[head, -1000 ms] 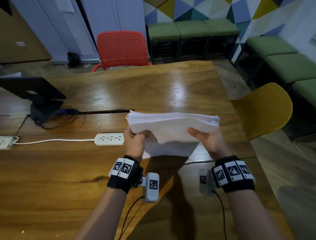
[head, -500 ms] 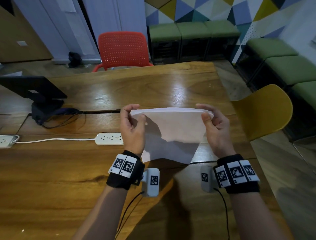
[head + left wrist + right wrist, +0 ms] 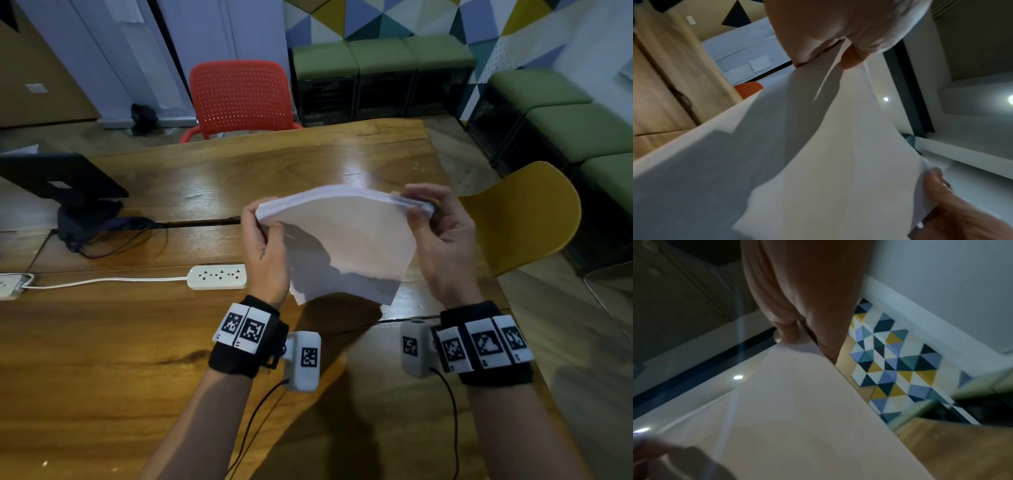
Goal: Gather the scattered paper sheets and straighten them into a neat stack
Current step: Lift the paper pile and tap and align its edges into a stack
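Two hands (image 3: pixel 352 246), one paper stack (image 3: pixel 346 246)

From my head view, the paper stack (image 3: pixel 346 240) hides the fingertips of both hands behind its top edge, and its right end blurs. The monitor (image 3: pixel 58 178) is cut off at the left edge. My right wrist view is smeared along its lower left.

Your landmark: power strip (image 3: pixel 217 277) on wooden table (image 3: pixel 102 359). Its cord (image 3: pixel 102 281) blocks path left of it. Monitor base (image 3: pixel 89 219) with cables stands beyond it, leftward. Bare tabletop near side of strip, also far beyond.
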A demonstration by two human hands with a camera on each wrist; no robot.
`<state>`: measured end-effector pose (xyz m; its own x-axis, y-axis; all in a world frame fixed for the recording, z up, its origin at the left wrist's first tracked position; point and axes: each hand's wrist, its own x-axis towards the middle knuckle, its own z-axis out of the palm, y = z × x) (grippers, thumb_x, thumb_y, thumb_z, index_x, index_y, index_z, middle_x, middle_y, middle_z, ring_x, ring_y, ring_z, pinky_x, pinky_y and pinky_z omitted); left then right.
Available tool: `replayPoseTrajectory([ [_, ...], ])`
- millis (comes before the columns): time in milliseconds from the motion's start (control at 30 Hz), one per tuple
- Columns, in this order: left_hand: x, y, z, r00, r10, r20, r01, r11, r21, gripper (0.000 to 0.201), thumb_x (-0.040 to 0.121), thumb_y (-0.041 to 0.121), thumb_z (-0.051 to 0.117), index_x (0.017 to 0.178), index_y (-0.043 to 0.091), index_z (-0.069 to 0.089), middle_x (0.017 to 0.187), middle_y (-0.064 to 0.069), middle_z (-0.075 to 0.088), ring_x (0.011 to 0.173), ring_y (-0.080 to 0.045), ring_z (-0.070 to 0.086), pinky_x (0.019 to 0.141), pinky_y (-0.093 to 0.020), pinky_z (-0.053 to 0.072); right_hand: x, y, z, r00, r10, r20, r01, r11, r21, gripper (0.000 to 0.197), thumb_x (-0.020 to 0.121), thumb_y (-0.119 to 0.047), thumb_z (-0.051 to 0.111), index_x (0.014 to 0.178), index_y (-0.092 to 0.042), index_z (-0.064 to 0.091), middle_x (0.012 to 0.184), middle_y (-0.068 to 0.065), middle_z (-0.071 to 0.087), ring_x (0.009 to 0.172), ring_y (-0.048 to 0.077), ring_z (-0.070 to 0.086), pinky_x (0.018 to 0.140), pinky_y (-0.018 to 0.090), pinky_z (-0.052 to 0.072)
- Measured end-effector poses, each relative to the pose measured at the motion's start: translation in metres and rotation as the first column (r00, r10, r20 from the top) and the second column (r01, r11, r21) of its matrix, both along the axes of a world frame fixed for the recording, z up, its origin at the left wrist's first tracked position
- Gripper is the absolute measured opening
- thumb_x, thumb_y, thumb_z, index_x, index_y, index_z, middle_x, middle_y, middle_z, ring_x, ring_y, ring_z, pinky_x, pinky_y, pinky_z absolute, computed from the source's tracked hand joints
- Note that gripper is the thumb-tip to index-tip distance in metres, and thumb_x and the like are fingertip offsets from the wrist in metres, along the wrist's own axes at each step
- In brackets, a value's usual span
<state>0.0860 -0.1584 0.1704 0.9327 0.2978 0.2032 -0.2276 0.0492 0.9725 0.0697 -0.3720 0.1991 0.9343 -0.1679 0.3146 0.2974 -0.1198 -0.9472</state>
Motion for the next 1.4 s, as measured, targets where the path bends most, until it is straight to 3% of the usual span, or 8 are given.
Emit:
replayPoseTrajectory([
  [200,0.008,-0.011,-0.005,0.989,0.041,-0.139,-0.038,0.999,0.022,0.044,0.075,-0.015,0.039,0.094,0.021,0.057,0.089,0.009,0.056,0.067,0.012,0.050,0.060,-0.010,0.040,0.014,0.001,-0.016,0.950,-0.009,-0.312,0.026,0.998,0.050,0.016,0.087,-0.008,0.064,0.085,-0.024,0.065,0.082,-0.001,0.066,0.075,0.008,0.066,0.063,0.025,0.055],
  [633,0.020,0.010,-0.049,0.941,-0.105,-0.322,0.197,0.943,0.267,0.055,0.071,-0.006,0.076,0.121,0.003,0.055,0.110,-0.002,0.065,0.104,-0.014,0.061,0.081,-0.017,0.055,0.008,-0.003,-0.024,0.949,-0.136,-0.285,0.093,0.983,-0.159,0.035,0.074,-0.006,0.077,0.101,-0.026,0.066,0.092,-0.014,0.065,0.080,-0.001,0.063,0.077,0.030,0.057],
  [733,0.023,0.013,-0.041,0.958,-0.119,-0.261,0.190,0.945,0.267,0.046,0.074,-0.009,0.072,0.113,0.008,0.055,0.109,-0.006,0.064,0.100,-0.014,0.062,0.085,-0.022,0.054,0.014,-0.014,-0.007,0.976,-0.202,-0.084,0.126,0.834,-0.537,0.057,0.070,-0.011,0.080,0.120,-0.027,0.057,0.099,-0.011,0.063,0.088,-0.005,0.059,0.079,0.015,0.048],
  [833,0.024,0.005,-0.023,0.970,-0.210,-0.119,0.239,0.904,0.355,0.038,0.075,-0.003,0.074,0.093,0.023,0.053,0.093,0.004,0.062,0.085,-0.002,0.060,0.067,-0.013,0.050,0.020,-0.016,0.009,0.976,-0.171,0.136,0.206,0.508,-0.836,0.048,0.068,-0.030,0.079,0.113,-0.028,0.061,0.120,-0.004,0.063,0.124,0.021,0.050,0.100,0.035,0.027],
  [900,0.022,-0.004,-0.012,0.954,-0.299,-0.039,0.282,0.838,0.468,0.026,0.077,0.004,0.075,0.086,0.018,0.055,0.081,0.009,0.061,0.074,-0.003,0.059,0.060,-0.021,0.050,0.025,-0.012,0.016,0.992,-0.074,0.099,0.121,0.431,-0.894,0.041,0.068,-0.038,0.078,0.106,-0.024,0.068,0.119,0.000,0.066,0.125,0.025,0.050,0.104,0.040,0.027],
  [1033,0.024,-0.005,-0.007,0.931,-0.359,-0.071,0.339,0.773,0.537,0.013,0.076,0.010,0.072,0.080,0.018,0.062,0.075,0.005,0.065,0.074,-0.020,0.063,0.066,-0.039,0.053,0.029,-0.007,0.012,0.994,0.076,-0.083,-0.112,0.710,-0.695,0.029,0.077,-0.044,0.066,0.090,-0.020,0.073,0.073,0.007,0.072,0.069,0.029,0.064,0.062,0.042,0.051],
  [1200,0.024,0.039,-0.029,0.886,-0.281,-0.369,0.464,0.576,0.673,0.010,0.079,0.014,0.070,0.085,0.021,0.072,0.085,0.006,0.073,0.087,-0.013,0.066,0.082,-0.042,0.054,0.017,-0.031,-0.019,0.996,0.007,-0.089,-0.042,0.918,-0.394,0.017,0.087,-0.008,0.064,0.083,-0.023,0.070,0.063,-0.014,0.063,0.059,0.006,0.058,0.055,0.021,0.046],
  [1400,0.011,0.088,-0.049,0.903,-0.140,-0.407,0.367,0.744,0.558,0.006,0.078,0.010,0.075,0.079,0.010,0.070,0.075,-0.013,0.071,0.072,-0.022,0.064,0.071,-0.048,0.054,-0.005,-0.070,-0.058,0.960,-0.092,-0.264,0.070,0.994,-0.089,0.025,0.091,-0.006,0.058,0.082,-0.025,0.071,0.069,-0.017,0.071,0.065,-0.001,0.061,0.060,0.016,0.049],
])
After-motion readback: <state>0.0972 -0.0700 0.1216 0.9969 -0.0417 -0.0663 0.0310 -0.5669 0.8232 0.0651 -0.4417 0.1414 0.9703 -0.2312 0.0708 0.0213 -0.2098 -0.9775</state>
